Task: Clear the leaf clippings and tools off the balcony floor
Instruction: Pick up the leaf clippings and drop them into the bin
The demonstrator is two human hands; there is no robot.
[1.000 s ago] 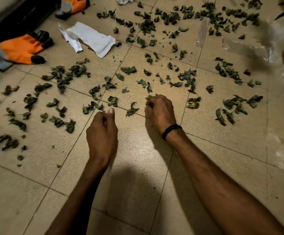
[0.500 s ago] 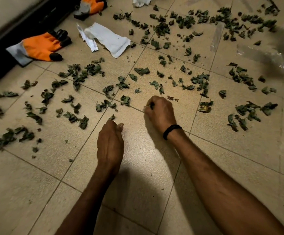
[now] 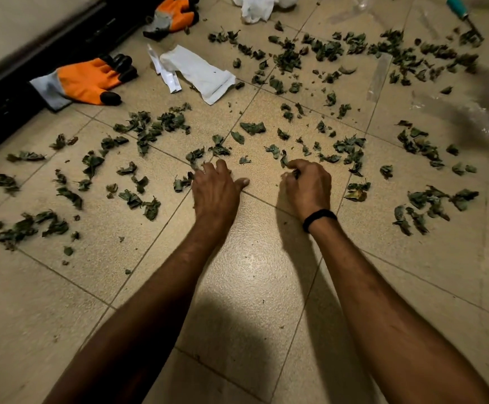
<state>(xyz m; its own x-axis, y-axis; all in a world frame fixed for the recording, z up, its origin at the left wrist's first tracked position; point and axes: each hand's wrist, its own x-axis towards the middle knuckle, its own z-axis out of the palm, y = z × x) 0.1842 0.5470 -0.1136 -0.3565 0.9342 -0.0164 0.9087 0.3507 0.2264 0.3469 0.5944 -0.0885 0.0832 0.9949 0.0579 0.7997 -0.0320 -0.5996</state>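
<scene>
Leaf clippings point(image 3: 150, 131) lie scattered across centre and upper frame. Within the last second my left hand point(image 3: 216, 189) has uncurled and reached forward, fingers spread on the tile, tips touching the nearest clippings. My right hand point(image 3: 308, 186), beside it, stays curled round a few. I judge gathering barely begun. Orange gloves point(image 3: 87, 81) lie untouched at upper left.

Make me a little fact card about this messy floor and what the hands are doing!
place: tiled floor
mess: leaf clippings scattered all over the tiles
left hand: fingers spread on the floor, tips at some clippings
right hand: fingers curled round a few clippings
gloves: near orange glove and far orange glove, lying by the dark wall edge
paper: torn white packet
tool: teal-handled tool, top right corner
job finished: not yet
</scene>
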